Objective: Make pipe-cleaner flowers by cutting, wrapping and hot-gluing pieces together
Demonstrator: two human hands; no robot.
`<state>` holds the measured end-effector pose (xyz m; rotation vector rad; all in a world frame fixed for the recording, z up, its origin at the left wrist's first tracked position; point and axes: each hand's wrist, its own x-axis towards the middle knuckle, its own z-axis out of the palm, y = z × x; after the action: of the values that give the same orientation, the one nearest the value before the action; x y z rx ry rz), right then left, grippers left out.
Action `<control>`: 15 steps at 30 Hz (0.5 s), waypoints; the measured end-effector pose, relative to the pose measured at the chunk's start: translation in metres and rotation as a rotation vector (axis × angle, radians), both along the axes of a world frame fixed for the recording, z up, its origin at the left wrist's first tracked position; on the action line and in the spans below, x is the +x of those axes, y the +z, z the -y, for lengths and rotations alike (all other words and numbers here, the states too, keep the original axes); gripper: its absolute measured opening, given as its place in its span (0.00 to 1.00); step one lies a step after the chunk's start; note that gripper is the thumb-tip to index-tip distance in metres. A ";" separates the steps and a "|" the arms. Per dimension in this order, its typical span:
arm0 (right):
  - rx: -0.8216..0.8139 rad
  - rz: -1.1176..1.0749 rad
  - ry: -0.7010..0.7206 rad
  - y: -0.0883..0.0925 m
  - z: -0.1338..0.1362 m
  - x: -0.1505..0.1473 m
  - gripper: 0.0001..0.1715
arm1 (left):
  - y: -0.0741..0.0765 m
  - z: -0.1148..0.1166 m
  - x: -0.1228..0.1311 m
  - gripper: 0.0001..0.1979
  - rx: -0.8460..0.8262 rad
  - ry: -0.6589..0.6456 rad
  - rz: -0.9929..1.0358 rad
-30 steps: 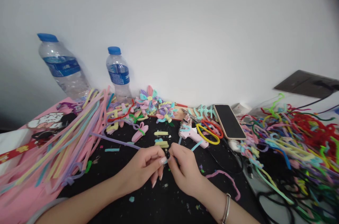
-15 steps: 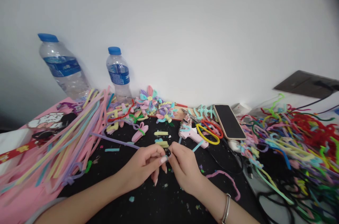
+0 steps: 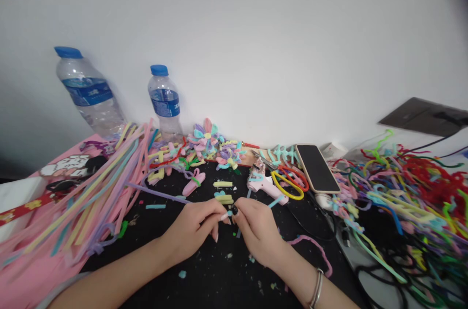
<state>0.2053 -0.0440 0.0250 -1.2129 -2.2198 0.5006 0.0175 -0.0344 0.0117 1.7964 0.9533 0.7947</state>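
My left hand and my right hand meet fingertip to fingertip over the black work surface. Between them shows a small light blue piece of pipe cleaner, mostly covered by the fingers. Both hands are closed in a pinch on it. Just beyond the fingertips lie short yellow pipe cleaner pieces, with another yellow piece farther back. A short blue piece is left of my left hand. A pink folded pipe cleaner bundle tied with green lies behind it.
A pink glue gun, yellow loop and phone lie behind my right hand. Pastel pipe cleaners heap at left, a colourful tangle at right. Two bottles and pipe cleaner flowers stand along the wall.
My fingertips have shifted slightly and more of the light blue piece shows between them. My right wrist has moved a little to the right.
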 end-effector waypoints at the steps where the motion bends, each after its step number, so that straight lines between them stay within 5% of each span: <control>1: 0.026 0.030 -0.009 0.001 -0.001 0.001 0.16 | 0.000 -0.001 -0.001 0.11 0.000 0.023 0.021; 5: 0.227 0.144 -0.035 0.002 -0.001 0.006 0.14 | 0.000 -0.006 -0.001 0.09 -0.235 0.024 0.217; 10: 0.479 0.206 0.007 0.000 0.000 0.007 0.11 | -0.005 -0.008 0.001 0.21 -0.731 -0.181 0.467; 15: 0.491 0.203 0.021 0.000 -0.003 0.007 0.09 | -0.008 -0.008 0.002 0.19 -0.719 -0.158 0.421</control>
<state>0.2125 -0.0415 0.0255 -1.0090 -2.3331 -0.1686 0.0196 -0.0260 0.0041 1.0131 0.6824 0.5902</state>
